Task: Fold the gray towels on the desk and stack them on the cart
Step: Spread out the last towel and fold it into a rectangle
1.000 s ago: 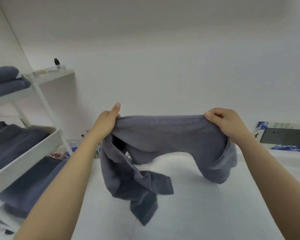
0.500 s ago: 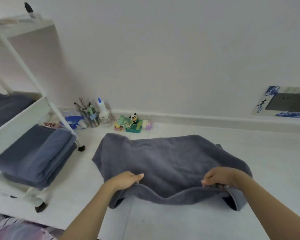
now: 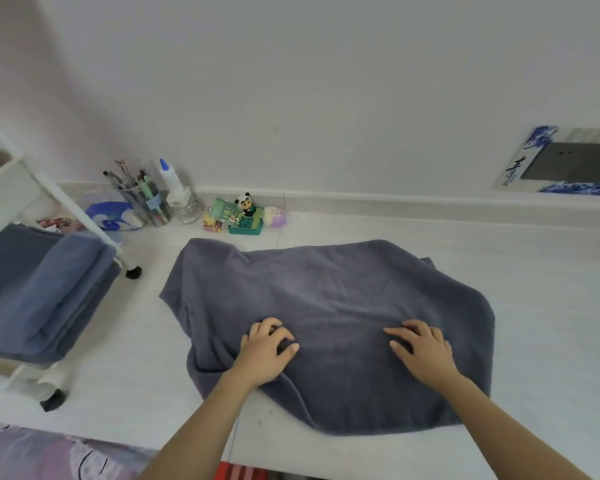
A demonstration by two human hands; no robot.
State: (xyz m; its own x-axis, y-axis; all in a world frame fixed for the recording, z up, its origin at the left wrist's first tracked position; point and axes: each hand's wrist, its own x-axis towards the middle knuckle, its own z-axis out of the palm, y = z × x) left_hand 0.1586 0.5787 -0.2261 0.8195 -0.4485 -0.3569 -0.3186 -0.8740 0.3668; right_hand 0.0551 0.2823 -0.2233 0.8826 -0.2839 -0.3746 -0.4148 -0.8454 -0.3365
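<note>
The gray towel (image 3: pixel 329 306) lies spread out on the white worktop (image 3: pixel 534 271), a bit rumpled at the edges. Both hands sit on its near half, palms down: left hand (image 3: pixel 265 348) toward the left side, right hand (image 3: pixel 421 349) toward the right, fingers loosely bent and resting on the cloth, gripping nothing. The rest of the towel stretches away past the fingertips. Over on the left, the cart (image 3: pixel 14 188) has folded towels (image 3: pixel 39 289) stacked on its shelf. Pen cup (image 3: pixel 146 199) and little toys (image 3: pixel 246 216) sit by the wall.

Character "青" readable on blue-white card (image 3: pixel 548 161) against wall.
</note>
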